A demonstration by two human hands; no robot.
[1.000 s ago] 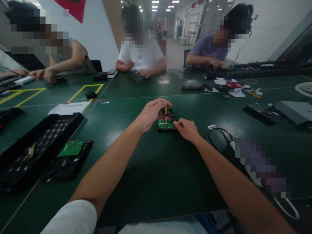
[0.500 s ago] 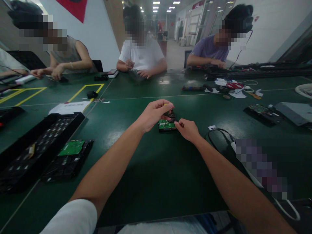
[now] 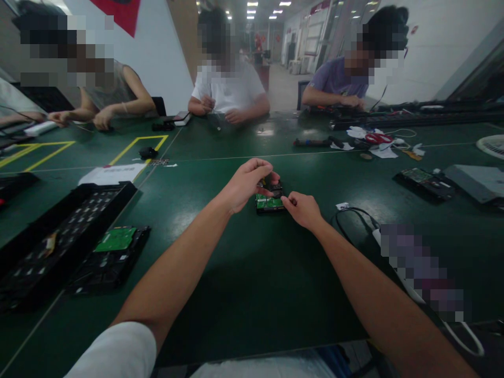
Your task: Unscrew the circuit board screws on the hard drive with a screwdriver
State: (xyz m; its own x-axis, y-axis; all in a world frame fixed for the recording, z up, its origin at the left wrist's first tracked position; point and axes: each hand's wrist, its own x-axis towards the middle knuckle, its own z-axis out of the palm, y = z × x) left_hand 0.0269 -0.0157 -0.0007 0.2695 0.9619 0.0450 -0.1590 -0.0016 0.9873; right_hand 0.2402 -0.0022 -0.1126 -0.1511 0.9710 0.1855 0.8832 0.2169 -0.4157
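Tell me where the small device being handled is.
In the head view, the device lies near centre, partly beneath the left hand and beside the right hand.

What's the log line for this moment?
left hand: curled over green-board device | right hand: at device's right edge | device: on green table

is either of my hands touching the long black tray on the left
No, the left hand and right hand are both at the small device with the green board, well apart from the tray.
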